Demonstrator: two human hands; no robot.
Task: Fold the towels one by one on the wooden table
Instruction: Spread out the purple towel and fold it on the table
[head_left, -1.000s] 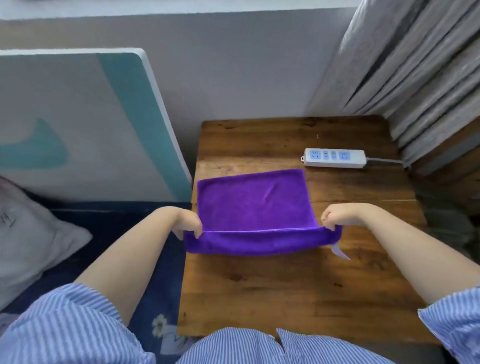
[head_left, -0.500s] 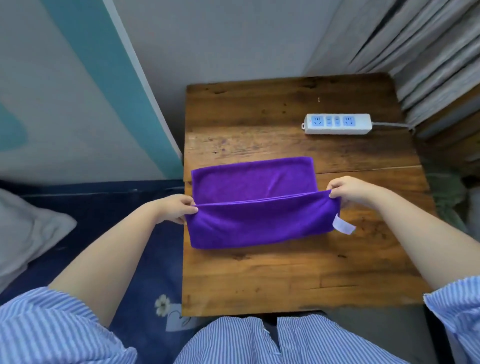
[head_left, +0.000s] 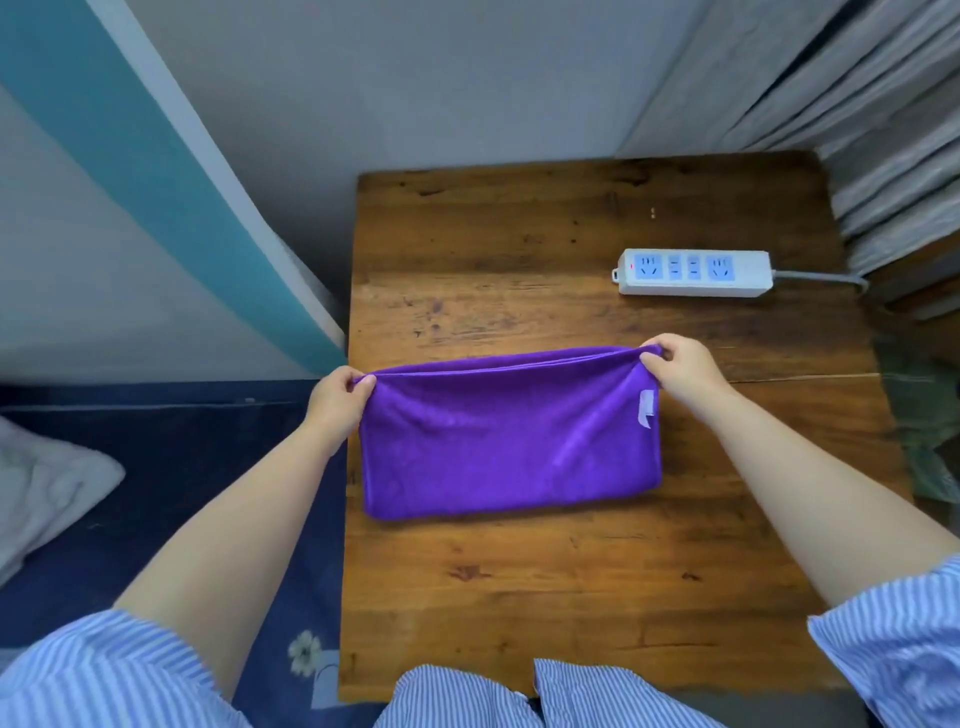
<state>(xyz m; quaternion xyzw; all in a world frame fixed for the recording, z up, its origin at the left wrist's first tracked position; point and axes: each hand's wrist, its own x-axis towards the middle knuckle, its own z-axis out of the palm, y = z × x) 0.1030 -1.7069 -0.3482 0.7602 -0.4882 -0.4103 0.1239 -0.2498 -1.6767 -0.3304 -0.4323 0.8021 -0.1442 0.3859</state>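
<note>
- Right now I see the wooden worktop (head_left: 571, 597) filling the centre of the head view, its left edge running straight down beside a dark blue bed cover (head_left: 171, 467) and its near edge ending just above the striped shirt (head_left: 467, 696).
- Bare wood lies open in front of the purple towel (head_left: 509, 447), between its folded near edge and the near edge of the worktop, and more bare wood sits behind it up to the wall.
- On the far right a white power strip (head_left: 693, 273) lies flat, well apart from the towel, with its cable running off the right side toward the grey curtain (head_left: 857, 104).
- I see the towel lying folded in half, the fold toward me and the two loose edges stacked at the far side; its left side reaches nearly to the left edge of the worktop.
- My left hand (head_left: 337, 402) pinches the far left corner of the towel, thumb on top.
- My right hand (head_left: 680, 366) pinches the far right corner, just above the small white label (head_left: 647, 408).
- Both held corners sit slightly raised, so the top layer pulls taut between the hands.
</note>
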